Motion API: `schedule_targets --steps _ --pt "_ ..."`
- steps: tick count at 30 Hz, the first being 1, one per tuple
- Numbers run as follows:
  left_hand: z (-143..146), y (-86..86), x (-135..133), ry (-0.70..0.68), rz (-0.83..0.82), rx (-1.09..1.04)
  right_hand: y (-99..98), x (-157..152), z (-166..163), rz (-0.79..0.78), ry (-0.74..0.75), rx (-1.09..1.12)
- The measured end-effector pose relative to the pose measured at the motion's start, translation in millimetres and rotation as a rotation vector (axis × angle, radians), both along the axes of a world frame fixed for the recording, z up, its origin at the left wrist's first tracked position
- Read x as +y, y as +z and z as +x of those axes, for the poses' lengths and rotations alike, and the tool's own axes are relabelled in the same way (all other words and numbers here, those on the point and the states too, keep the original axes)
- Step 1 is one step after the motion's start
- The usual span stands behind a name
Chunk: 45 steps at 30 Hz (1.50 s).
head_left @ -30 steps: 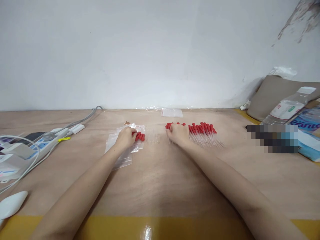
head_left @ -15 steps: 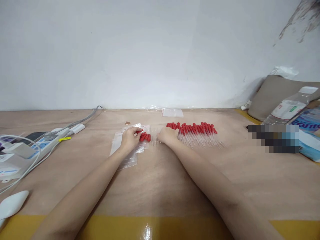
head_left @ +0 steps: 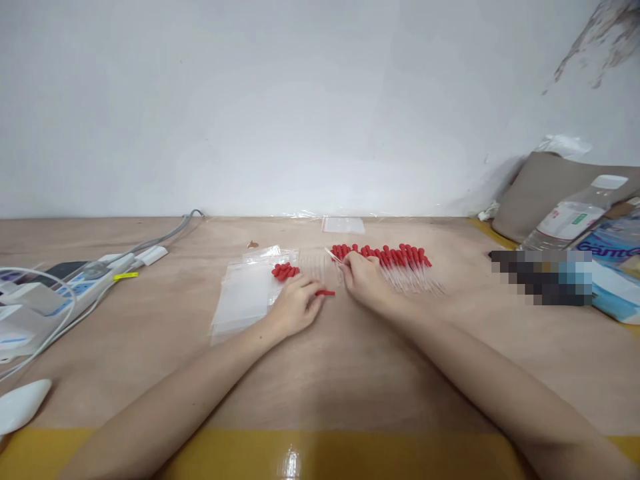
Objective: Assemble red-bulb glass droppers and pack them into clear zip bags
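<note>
Between its closed fingers my left hand (head_left: 299,303) holds a red rubber bulb (head_left: 327,293), whose narrow end points right. My right hand (head_left: 364,277) pinches a thin clear tube (head_left: 333,255), tilted up to the left. Just beyond my left hand lies a small pile of red bulbs (head_left: 285,271) on clear zip bags (head_left: 243,293). Several loose clear tubes (head_left: 314,265) lie side by side between the hands. On the right, a row of droppers (head_left: 405,257) with red bulbs and clear stems is partly hidden by my right hand.
A power strip (head_left: 83,291) with cables and a white mouse-like object (head_left: 23,405) are at the left. To the right are a plastic bottle (head_left: 570,217), a grey-brown bin (head_left: 525,190) and a blue packet (head_left: 617,290). A flat clear bag (head_left: 344,225) lies by the wall.
My left hand has moved right and nearer with a red bulb taken from the pile. My right hand has lifted a clear tube and shifted right.
</note>
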<state>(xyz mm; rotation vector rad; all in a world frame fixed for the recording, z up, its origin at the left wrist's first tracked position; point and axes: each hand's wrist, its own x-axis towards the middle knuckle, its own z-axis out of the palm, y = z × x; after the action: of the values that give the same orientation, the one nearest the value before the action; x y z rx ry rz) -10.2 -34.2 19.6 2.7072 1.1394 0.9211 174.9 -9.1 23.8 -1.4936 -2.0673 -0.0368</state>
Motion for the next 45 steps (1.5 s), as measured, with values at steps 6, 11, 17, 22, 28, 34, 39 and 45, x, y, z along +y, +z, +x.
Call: schedule_targets --steps 6,11,17,22,28,34,39,45 --pt "8 -11.2 -5 0.003 -0.034 0.073 -28.4 -26 56 0.262 0.242 -0.15" --pt "9 -16.4 4 0.002 -0.051 0.001 -26.1 -42 55 0.255 0.296 -0.115" --pt "11 -8.9 0 0.001 -0.097 0.002 -24.8 -47 44 0.185 0.28 0.007" --pt "11 -8.3 -2 -0.029 -0.108 -0.032 -27.5 -46 42 0.162 0.282 0.021" --pt "10 -12.7 -3 -0.076 -0.255 -0.169 -30.1 -43 43 0.188 0.337 0.008" --pt "9 -12.9 -7 -0.134 -0.28 -0.126 -27.8 -40 47 0.182 0.401 -0.062" --pt "9 -13.0 -7 -0.122 -0.211 -0.073 -17.8 -46 45 0.19 0.361 -0.163" --pt "9 -12.2 -9 -0.165 -0.158 0.0 -11.7 -54 36 0.204 0.347 -0.222"
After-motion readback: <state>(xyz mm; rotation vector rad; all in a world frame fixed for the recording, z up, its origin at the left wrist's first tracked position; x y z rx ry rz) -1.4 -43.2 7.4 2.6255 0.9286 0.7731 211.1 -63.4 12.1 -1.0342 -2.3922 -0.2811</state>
